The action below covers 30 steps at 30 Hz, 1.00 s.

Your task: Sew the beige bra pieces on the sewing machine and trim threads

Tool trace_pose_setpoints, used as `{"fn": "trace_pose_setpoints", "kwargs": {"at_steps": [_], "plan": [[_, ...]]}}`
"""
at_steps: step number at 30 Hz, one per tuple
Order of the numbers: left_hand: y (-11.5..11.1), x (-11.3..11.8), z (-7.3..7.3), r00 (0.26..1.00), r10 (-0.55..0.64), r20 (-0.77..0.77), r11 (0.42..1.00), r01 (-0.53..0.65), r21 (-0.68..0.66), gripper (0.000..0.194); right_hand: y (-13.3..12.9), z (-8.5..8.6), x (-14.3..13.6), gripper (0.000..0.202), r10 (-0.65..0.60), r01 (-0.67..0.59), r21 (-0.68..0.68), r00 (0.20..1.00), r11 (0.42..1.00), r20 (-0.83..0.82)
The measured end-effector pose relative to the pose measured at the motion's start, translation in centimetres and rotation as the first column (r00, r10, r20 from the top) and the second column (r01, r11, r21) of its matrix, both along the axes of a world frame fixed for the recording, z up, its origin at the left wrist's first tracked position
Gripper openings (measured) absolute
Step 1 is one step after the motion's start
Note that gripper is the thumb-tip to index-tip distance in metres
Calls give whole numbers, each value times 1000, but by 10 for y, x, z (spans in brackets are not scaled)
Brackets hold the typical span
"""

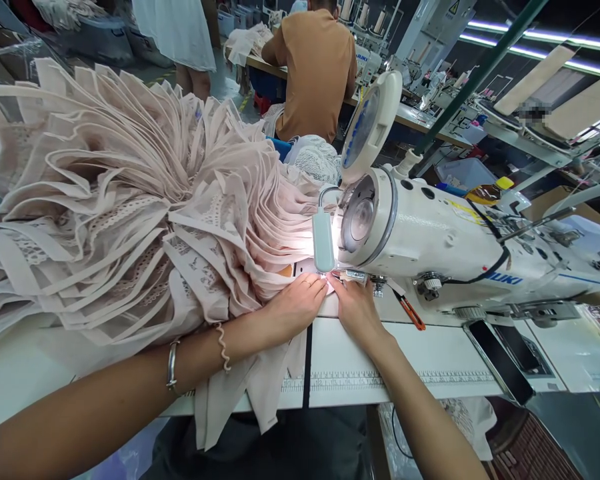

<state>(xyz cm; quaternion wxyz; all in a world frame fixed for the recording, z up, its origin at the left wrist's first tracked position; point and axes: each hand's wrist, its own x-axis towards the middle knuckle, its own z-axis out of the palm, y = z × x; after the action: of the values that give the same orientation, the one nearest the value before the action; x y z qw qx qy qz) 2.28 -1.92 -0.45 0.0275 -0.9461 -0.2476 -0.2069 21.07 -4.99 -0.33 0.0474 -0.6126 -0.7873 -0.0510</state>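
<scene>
My left hand (303, 300) is closed on the edge of a pale pink fabric piece (331, 288), its fingers together beside the needle area of a white sewing machine (425, 233). From the other side, my right hand (356, 308) grips the same piece with thumb and forefinger close to the needle. The needle itself is hidden by glare and fingertips. A small pale green lamp (323, 241) shines just above the fingers. To the left spreads a large heap of pink lace-trimmed garment pieces (145, 180), which reaches up to my left hand and under my left forearm.
Thread snips with an orange handle (411, 311) lie right of my right hand. A phone (500, 360) rests at the table's front edge, near a printed ruler strip (430, 379). Thread cones (535, 80) stand upper right. A person in a brown shirt (315, 73) sits ahead.
</scene>
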Motion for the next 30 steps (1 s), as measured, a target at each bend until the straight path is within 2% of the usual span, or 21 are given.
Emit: {"fn": "trace_pose_setpoints", "kwargs": {"at_steps": [3, 7, 9, 12, 15, 19, 22, 24, 27, 30], "plan": [[1, -2, 4, 999, 13, -33, 999, -11, 45, 32, 2, -3, 2, 62, -11, 11, -12, 998, 1000, -62], [12, -10, 8, 993, 1, -121, 998, 5, 55, 31, 4, -7, 7, 63, -33, 40, 18, 956, 999, -293], [20, -16, 8, 997, -22, -78, 1000, 23, 1, 31, 4, -9, 9, 59, -27, 48, 43, 914, 998, -405], [30, -22, 7, 994, -63, 86, 981, 78, -178, 30, 2, -11, 10, 52, -11, 43, 53, 868, 998, -497], [35, -24, 5, 980, -87, 181, 941, 140, -309, 29, 0, -10, 8, 48, 6, 11, 31, 863, 999, -505], [37, -20, 1, 973, -67, 222, 923, 145, -356, 27, -4, -7, 3, 44, 27, -10, 44, 904, 999, -428], [40, -16, -3, 978, -23, 205, 923, 99, -372, 26, -6, -5, 1, 38, 26, -7, 49, 926, 999, -378], [41, -15, -4, 978, -34, 205, 918, 112, -381, 25, -7, -4, 0, 32, 26, -7, 54, 928, 999, -372], [37, -17, -1, 968, -38, 249, 914, 135, -382, 28, -8, -5, 0, 26, 19, 10, 76, 929, 997, -370], [30, -22, 4, 963, -50, 264, 934, 138, -328, 32, -9, -6, 1, 26, 30, 10, 108, 931, 994, -363]]}}
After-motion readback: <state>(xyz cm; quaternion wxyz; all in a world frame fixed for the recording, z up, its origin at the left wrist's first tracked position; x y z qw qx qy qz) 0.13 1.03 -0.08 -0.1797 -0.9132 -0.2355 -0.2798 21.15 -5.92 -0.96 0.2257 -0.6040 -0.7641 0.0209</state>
